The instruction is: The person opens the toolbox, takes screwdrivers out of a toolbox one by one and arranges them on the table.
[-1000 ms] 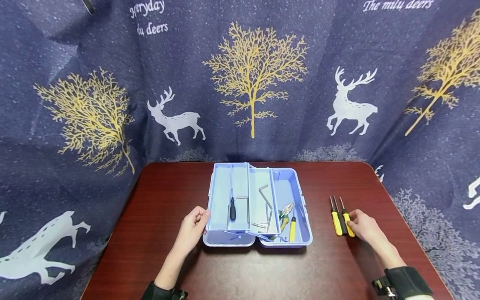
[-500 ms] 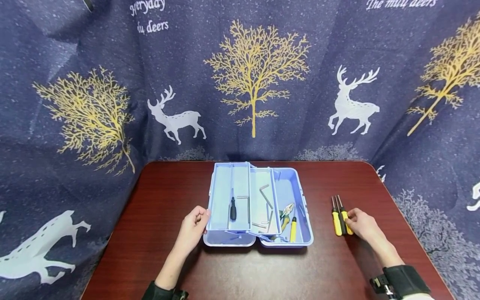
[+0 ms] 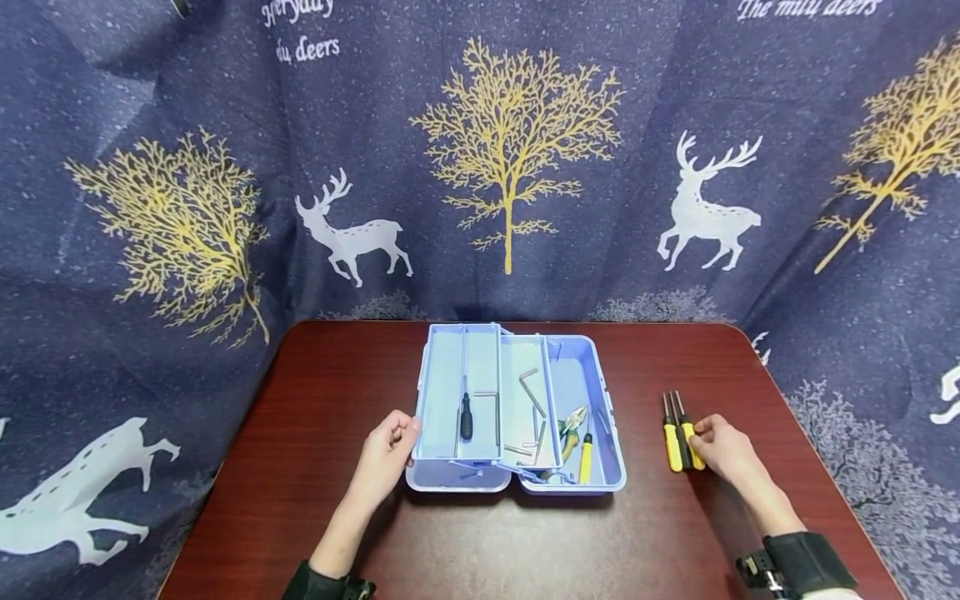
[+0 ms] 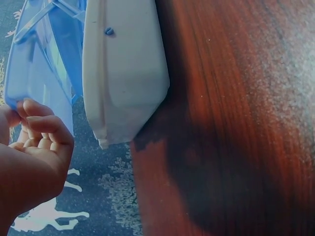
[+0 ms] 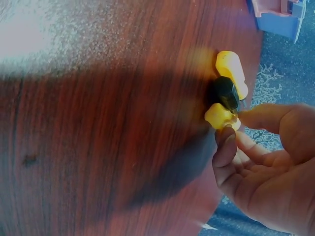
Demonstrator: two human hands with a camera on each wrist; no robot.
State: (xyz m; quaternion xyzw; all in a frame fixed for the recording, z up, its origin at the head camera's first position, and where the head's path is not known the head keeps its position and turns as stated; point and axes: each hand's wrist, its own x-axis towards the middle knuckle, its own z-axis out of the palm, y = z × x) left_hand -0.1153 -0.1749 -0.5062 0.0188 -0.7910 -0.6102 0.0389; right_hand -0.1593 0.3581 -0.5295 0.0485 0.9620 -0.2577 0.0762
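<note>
The left hand (image 3: 386, 457) pinches the left edge of the open blue toolbox's (image 3: 611, 446) upper tray (image 3: 441, 375) between its fingers. Right of the toolbox, the right hand (image 3: 726, 452) pinches the rightmost yellow-handled screwdriver (image 3: 697, 457), beside a black-handled one (image 3: 684, 447), on the counter (image 3: 570, 550).

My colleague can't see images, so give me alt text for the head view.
A person's right grip pinches a yellow-handled screwdriver, rightmost of three side by side on a reddish-brown table. The left grip holds the edge of an open blue toolbox with pliers and hex keys inside.
</note>
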